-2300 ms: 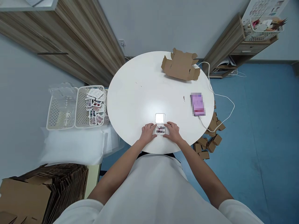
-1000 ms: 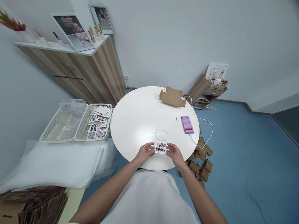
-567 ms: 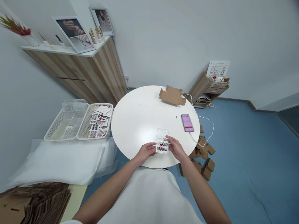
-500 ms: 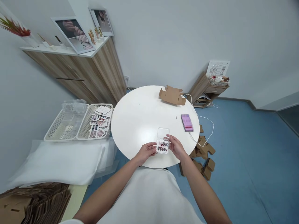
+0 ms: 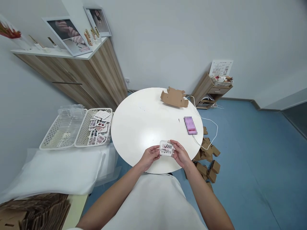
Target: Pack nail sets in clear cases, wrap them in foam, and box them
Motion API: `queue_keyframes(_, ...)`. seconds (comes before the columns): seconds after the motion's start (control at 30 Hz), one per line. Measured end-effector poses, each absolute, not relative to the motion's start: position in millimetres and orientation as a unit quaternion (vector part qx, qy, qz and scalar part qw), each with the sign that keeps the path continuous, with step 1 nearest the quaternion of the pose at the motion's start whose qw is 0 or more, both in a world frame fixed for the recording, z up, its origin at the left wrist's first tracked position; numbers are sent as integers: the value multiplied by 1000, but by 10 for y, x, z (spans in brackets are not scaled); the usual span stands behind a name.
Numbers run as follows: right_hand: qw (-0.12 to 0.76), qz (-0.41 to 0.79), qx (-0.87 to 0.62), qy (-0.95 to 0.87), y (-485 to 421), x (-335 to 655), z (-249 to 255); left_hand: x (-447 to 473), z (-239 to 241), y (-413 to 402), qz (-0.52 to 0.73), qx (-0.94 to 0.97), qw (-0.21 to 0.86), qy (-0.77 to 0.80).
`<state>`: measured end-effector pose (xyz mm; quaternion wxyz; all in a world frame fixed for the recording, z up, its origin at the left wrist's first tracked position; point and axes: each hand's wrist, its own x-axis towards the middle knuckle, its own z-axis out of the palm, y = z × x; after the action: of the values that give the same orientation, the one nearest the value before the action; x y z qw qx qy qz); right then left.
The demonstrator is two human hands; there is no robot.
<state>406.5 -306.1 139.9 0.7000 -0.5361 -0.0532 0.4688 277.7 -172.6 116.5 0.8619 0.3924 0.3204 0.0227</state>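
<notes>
From my remote seat, I see the left hand (image 5: 149,156) pinching the left side of a small clear box (image 5: 166,149), thumb near, fingers beyond. The right hand (image 5: 180,155) grips the right side, a fingertip at the far corner by the lid (image 5: 165,142).

I judge the filling done: two rows of small oval pieces (image 5: 167,146), dark, reddish and pale, probably false nails, sit inside. The lid seems to be over them, or nearly so; I can't tell whether it has clicked home, so pressing it fast may be left. The box looks shallow, rounded at the corners and shiny, with glare blurring the lower row.

It is held over the near part of the white table (image 5: 134,127); whether it touches, I can't tell. Farther back lies an unfolded carton (image 5: 175,97). Left of the table, a basket (image 5: 82,137) holds printed cards (image 5: 98,127).
</notes>
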Motion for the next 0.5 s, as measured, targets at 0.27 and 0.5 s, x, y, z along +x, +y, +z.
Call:
queue_keyframes(0.27,705,452,-546,-26,-3120,3979,1405,2796,1151,-1784,31,400,856,327)
queue_keyframes(0.5,679,463,-570,5,-3211,3946,1260,2795,1143,-1793,29,404,851,333)
